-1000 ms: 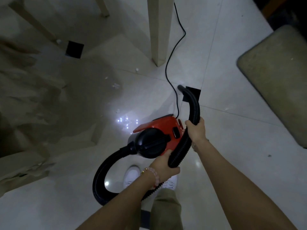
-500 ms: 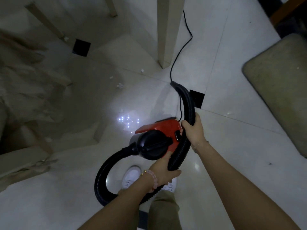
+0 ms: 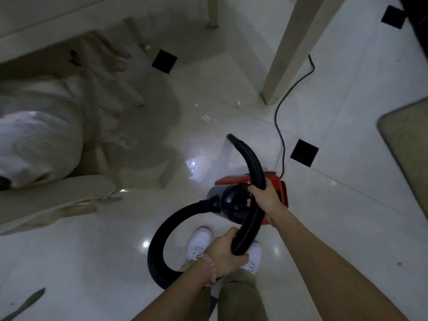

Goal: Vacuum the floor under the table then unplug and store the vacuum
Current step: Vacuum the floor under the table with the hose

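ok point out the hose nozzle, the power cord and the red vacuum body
hose nozzle [image 3: 232, 138]: head view, on its black tip.
power cord [image 3: 275, 115]: head view, on the bend partway along it.
red vacuum body [image 3: 284, 193]: head view, on the red side casing.

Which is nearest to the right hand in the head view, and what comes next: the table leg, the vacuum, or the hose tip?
1. Vacuum: right beneath the right hand.
2. Hose tip: ahead and slightly left, at the end of the hose this hand grips.
3. Table leg: farthest, ahead beyond the tip.
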A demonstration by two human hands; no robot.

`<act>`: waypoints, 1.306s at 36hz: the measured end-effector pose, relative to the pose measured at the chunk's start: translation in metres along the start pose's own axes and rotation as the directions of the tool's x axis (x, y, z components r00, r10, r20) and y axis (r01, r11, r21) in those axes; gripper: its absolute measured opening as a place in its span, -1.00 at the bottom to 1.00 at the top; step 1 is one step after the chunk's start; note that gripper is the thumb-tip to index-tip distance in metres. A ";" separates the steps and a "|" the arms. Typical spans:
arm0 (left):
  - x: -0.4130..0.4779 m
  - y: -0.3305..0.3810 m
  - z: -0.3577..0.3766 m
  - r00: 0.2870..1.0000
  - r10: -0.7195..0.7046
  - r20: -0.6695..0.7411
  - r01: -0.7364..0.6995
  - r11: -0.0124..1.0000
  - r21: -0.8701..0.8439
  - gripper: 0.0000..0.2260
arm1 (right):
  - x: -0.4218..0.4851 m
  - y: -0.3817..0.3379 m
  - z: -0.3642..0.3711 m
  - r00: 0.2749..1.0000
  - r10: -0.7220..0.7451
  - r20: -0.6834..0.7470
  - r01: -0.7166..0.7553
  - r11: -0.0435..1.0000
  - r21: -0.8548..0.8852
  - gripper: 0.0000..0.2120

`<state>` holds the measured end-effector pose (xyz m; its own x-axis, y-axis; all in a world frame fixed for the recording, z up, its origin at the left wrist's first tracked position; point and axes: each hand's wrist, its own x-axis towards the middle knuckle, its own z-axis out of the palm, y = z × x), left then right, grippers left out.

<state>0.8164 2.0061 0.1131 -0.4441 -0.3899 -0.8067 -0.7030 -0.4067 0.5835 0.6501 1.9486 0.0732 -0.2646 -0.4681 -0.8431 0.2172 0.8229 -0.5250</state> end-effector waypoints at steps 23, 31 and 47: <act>-0.060 -0.042 -0.017 0.996 0.058 -0.074 -0.061 0.997 -0.039 -0.78 | -0.029 0.015 0.065 0.994 0.052 0.094 -0.037 0.988 -0.153 -0.66; -0.064 -0.054 -0.025 0.994 0.062 -0.094 -0.065 0.997 -0.032 -0.79 | -0.027 0.016 0.083 0.989 0.099 0.107 -0.079 0.980 -0.183 -0.60; -0.071 -0.057 -0.051 0.987 -0.015 -0.160 -0.002 0.995 -0.100 -0.83 | -0.017 -0.004 0.129 0.978 0.107 0.178 -0.027 0.915 -0.401 -0.65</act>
<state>0.9164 2.0150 0.1420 -0.3394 -0.5108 -0.7899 -0.6430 -0.4869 0.5912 0.7751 1.9117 0.0749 -0.0681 -0.4276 -0.9014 -0.1714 0.8951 -0.4117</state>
